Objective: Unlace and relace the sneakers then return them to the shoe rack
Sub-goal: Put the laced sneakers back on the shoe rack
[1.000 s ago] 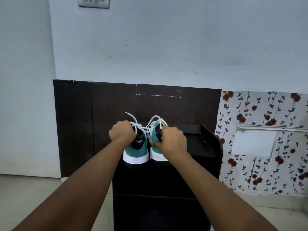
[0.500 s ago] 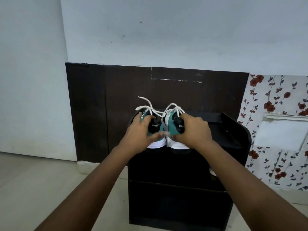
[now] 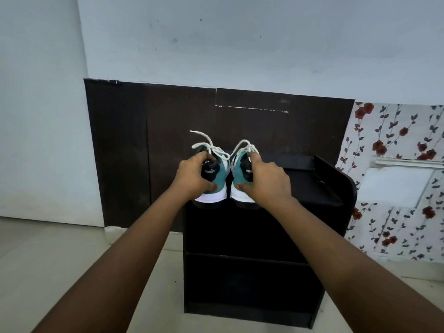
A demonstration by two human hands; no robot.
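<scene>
On top of the black shoe rack (image 3: pixel 310 186), at its front left edge, we have both teal sneakers (image 3: pixel 222 175) heels toward us, side by side and touching. White laces (image 3: pixel 209 146) are tied, loops sticking up. Our left hand (image 3: pixel 192 177) grips the left sneaker's heel, fingers curled over the collar; our right hand (image 3: pixel 266 181) grips the right heel the same way. Rack stands on the tile floor (image 3: pixel 60 255) against a dark brown wall panel (image 3: pixel 144 140); floral wallpaper (image 3: pixel 396 145) to the right.
</scene>
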